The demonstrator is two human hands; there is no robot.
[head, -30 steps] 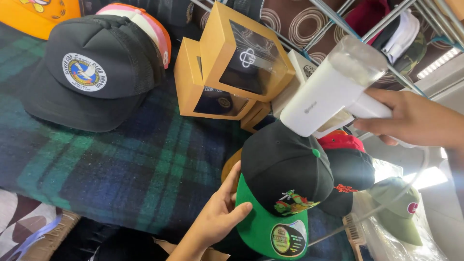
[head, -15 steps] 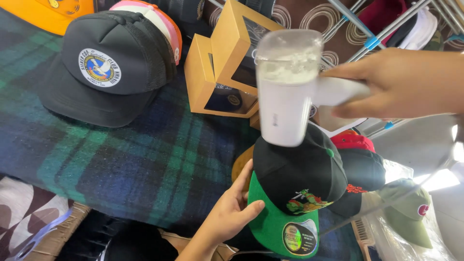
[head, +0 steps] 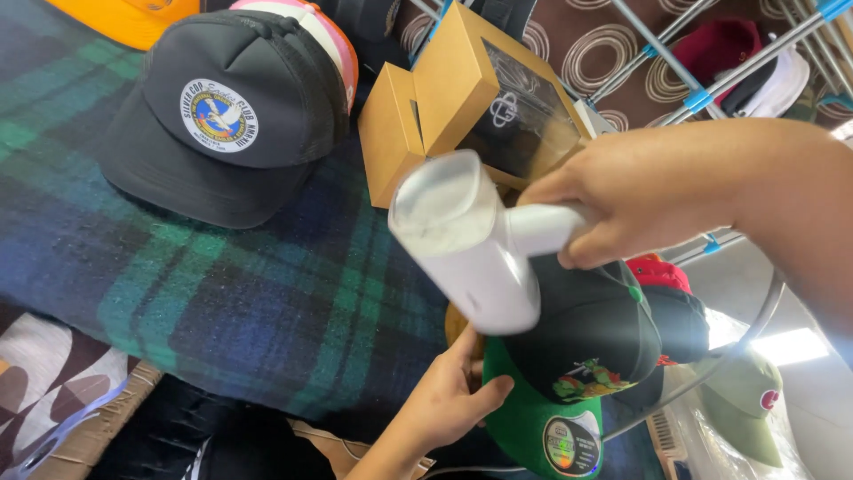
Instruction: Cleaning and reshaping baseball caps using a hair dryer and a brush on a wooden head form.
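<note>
Right hand point(head: 657, 191) is clamped on the handle of a white steamer point(head: 466, 244), held just above the black cap point(head: 591, 333) with green brim. Left hand point(head: 449, 400) grips that cap's brim edge, thumb on top. Cap sits at the plaid counter point(head: 222, 293) edge, beside tan boxes point(head: 444, 116).

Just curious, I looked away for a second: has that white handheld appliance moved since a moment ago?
Yes. The white appliance in the right hand has swung left and down, from beside the tan boxes to the black-and-green cap.
</note>
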